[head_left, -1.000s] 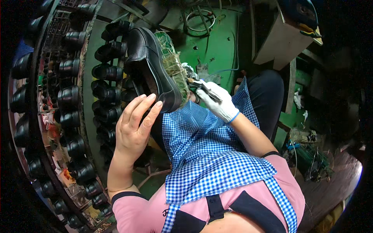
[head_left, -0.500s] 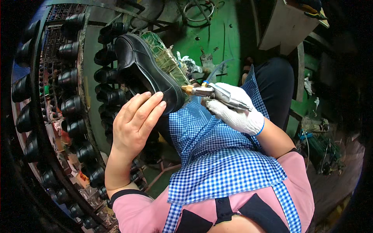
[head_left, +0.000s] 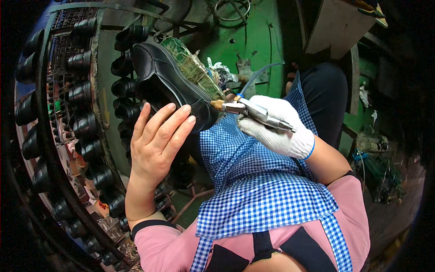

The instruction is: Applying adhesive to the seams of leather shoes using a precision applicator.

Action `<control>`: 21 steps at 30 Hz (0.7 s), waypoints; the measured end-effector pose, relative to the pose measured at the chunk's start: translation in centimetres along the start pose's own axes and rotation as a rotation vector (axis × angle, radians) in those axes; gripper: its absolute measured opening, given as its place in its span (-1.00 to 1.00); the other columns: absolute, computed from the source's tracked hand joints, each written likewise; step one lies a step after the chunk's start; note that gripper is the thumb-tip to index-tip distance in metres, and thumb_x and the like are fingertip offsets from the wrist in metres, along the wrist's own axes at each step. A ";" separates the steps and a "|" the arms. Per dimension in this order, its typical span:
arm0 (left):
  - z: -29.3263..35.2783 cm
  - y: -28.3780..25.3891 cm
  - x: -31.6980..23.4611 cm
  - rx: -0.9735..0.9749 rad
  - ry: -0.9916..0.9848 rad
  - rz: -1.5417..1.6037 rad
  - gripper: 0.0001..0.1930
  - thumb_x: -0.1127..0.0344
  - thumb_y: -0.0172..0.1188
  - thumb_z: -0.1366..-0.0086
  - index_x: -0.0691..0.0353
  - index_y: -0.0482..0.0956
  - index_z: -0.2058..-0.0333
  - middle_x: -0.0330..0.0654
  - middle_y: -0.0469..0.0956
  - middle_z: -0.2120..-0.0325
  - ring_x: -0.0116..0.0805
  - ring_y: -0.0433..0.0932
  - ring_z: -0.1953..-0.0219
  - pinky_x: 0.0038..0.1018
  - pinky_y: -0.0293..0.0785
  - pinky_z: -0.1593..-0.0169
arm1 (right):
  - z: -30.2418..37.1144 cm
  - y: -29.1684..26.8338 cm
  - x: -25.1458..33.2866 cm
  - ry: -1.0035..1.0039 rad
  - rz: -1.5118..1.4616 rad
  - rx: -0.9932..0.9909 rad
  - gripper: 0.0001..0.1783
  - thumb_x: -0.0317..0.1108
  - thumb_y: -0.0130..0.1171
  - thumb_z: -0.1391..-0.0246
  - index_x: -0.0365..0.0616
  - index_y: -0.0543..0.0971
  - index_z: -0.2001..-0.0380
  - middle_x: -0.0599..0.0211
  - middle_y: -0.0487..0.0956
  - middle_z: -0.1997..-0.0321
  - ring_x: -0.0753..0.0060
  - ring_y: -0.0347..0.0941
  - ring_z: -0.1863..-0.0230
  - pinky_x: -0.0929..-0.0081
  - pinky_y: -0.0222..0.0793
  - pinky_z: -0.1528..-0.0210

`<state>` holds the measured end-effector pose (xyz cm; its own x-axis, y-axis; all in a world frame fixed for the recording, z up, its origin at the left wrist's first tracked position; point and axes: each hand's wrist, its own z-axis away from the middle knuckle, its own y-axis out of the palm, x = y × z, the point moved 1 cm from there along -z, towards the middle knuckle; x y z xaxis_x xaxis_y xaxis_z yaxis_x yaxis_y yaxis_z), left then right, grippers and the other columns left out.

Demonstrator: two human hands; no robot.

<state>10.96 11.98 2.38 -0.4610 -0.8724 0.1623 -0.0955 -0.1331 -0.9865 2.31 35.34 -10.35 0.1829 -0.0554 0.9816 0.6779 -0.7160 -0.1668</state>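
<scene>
A black leather shoe [head_left: 179, 84] is held up at a tilt, its toe toward the far left and its heel toward me. My bare left hand [head_left: 156, 140] holds it by the heel end, with fingers spread over the collar; the thumb is hidden. In my right hand [head_left: 276, 124], which wears a white knitted glove, is a metal spray gun [head_left: 260, 113] with a brass nozzle. The nozzle points at the side of the heel, almost touching it. Along the shoe's right side lies a block wrapped in worn clear tape [head_left: 195, 70], green at its far end.
Racks of black shoes [head_left: 84, 93] fill the left side, close to my left forearm. A blue hose [head_left: 258, 75] curves behind the spray gun. At the far right stands a pale board-sided box [head_left: 333, 31]. The green floor [head_left: 263, 36] carries scraps and a metal ring [head_left: 232, 9].
The fingers of my left hand have spread, and another fingertip shows on the shoe. The shoe has shifted slightly down. The blue hose stands out more, and the spray gun stays at the heel.
</scene>
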 end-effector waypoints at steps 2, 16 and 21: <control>-0.4 -0.2 -0.1 0.005 -0.002 -0.010 -0.60 0.35 0.23 -0.23 0.00 0.60 -0.08 -0.36 0.56 -0.14 -0.31 0.51 -0.19 -0.12 0.22 -0.41 | 0.3 -0.3 0.0 -0.014 0.046 0.001 -0.74 -0.10 0.33 -0.19 -0.05 0.62 0.27 0.27 0.55 0.44 0.18 0.54 0.44 0.35 0.46 0.37; -5.1 -0.4 1.0 0.008 -0.053 0.250 -0.26 0.44 0.53 0.14 -0.06 0.55 -0.12 -0.21 0.55 -0.07 -0.09 0.52 -0.19 0.09 0.33 -0.31 | 1.4 -1.7 0.1 -0.055 0.054 -0.141 -0.74 -0.11 0.34 -0.14 -0.05 0.61 0.30 0.22 0.54 0.43 0.13 0.56 0.44 0.33 0.48 0.40; -6.7 -0.2 1.5 0.007 -0.069 0.240 -0.29 0.35 0.53 0.06 0.07 0.50 -0.14 -0.11 0.50 -0.09 0.02 0.55 -0.08 -0.01 0.41 -0.25 | 0.9 -2.0 -0.1 0.013 0.015 -0.177 -0.74 -0.14 0.36 -0.12 -0.08 0.61 0.29 0.21 0.53 0.43 0.12 0.55 0.43 0.34 0.47 0.39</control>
<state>4.39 13.89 2.99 -0.4087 -0.9093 -0.0784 0.0154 0.0790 -0.9968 1.62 37.41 -10.17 0.1822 -0.0756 0.9803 0.5387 -0.8264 -0.1639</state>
